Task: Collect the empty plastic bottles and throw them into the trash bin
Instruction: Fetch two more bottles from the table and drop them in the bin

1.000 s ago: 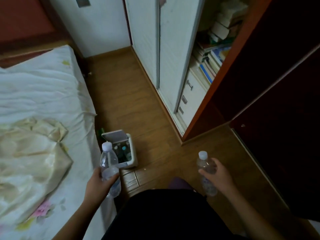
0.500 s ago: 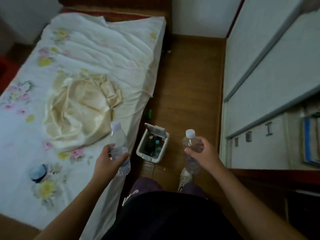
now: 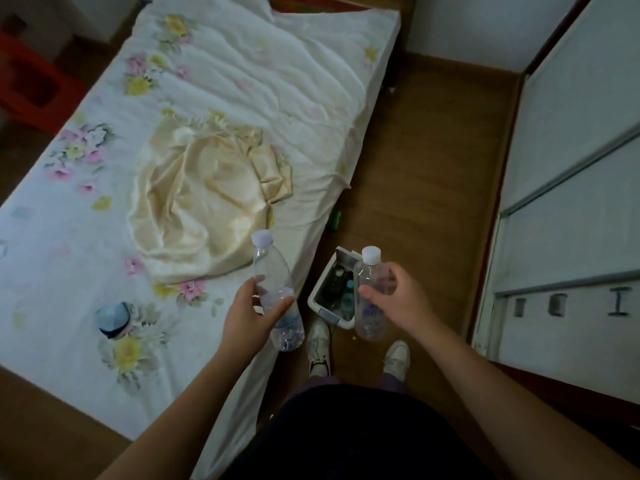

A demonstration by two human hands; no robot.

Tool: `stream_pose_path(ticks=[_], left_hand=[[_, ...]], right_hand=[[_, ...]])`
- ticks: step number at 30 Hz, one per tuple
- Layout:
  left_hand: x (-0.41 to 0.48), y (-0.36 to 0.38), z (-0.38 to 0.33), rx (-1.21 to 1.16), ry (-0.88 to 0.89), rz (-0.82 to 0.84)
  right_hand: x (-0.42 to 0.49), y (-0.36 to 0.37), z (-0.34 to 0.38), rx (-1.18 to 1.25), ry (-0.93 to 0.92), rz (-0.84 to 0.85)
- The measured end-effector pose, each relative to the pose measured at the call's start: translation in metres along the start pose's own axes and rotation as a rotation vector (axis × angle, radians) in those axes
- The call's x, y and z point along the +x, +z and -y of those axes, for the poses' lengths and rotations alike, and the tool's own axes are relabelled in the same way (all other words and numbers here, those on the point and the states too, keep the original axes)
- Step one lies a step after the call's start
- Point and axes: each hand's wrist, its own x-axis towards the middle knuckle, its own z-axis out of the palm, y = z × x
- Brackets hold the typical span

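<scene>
Left bottle [image 3: 273,289], clear, white-capped, slightly tilted at lower centre of frame, over bed [image 3: 242,81] edge; gripped by left hand [image 3: 247,317], fingers [image 3: 259,279] curled round its middle. Right bottle [image 3: 372,299] upright, gripped by right hand [image 3: 401,299], overlapping open trash bin [image 3: 317,303] on floor [image 3: 433,168]. Blurred blue object [image 3: 112,318] on bed at lower left, perhaps third bottle.

A bedroom in a home is shown. A bed [image 3: 263,74] is spread with a flowered sheet [image 3: 69,244], and a crumpled cream cloth [image 3: 207,199] is laid on it. White sliding wardrobe doors [image 3: 575,161] are set along a wooden floor [image 3: 433,150], and a small trash bin [image 3: 320,311] is placed beside the bed.
</scene>
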Motion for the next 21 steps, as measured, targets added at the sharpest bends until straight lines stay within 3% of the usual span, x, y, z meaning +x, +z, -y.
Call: stream_pose_path(ticks=[11, 21], left_hand=[[0.108, 0.028, 0.069, 0.099, 0.05, 0.311], [0.202, 0.161, 0.156, 0.13, 0.148, 0.477]], right_hand=[[0.05, 0.074, -0.041, 0.06, 0.162, -0.251], [0.149, 0.145, -0.153, 0.085, 0.214, -0.397]])
